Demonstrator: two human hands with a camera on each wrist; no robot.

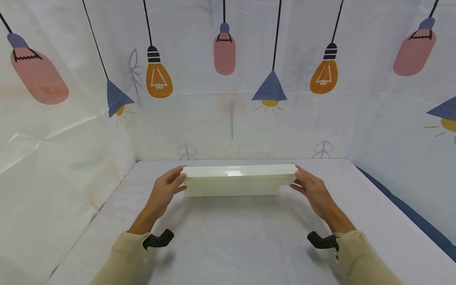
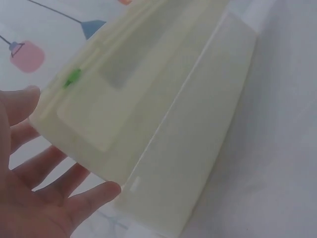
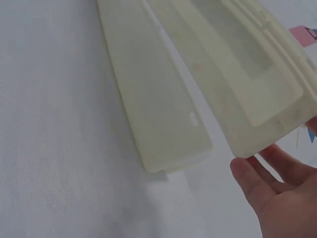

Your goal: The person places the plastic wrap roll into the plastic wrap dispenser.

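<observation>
A long, pale cream box (image 1: 231,187) lies crosswise on the white table. Its matching lid (image 1: 238,170) is held at both ends above it. My left hand (image 1: 166,190) grips the lid's left end, thumb at one edge and fingers spread along the end. At the other end, my right hand (image 1: 313,192) pinches the lid, which juts past the box on that side. The right wrist view shows a gap between lid (image 3: 218,94) and box (image 3: 158,104). A small green piece (image 2: 73,77) shows on the lid near the left thumb. The box's inside is hidden.
White sheeting with printed lamps and bulbs (image 1: 159,79) hangs behind and beside the white table (image 1: 231,241). A dark blue strip (image 1: 409,209) runs along the table's right edge. Black wrist bands with mounts (image 1: 158,239) are on both wrists.
</observation>
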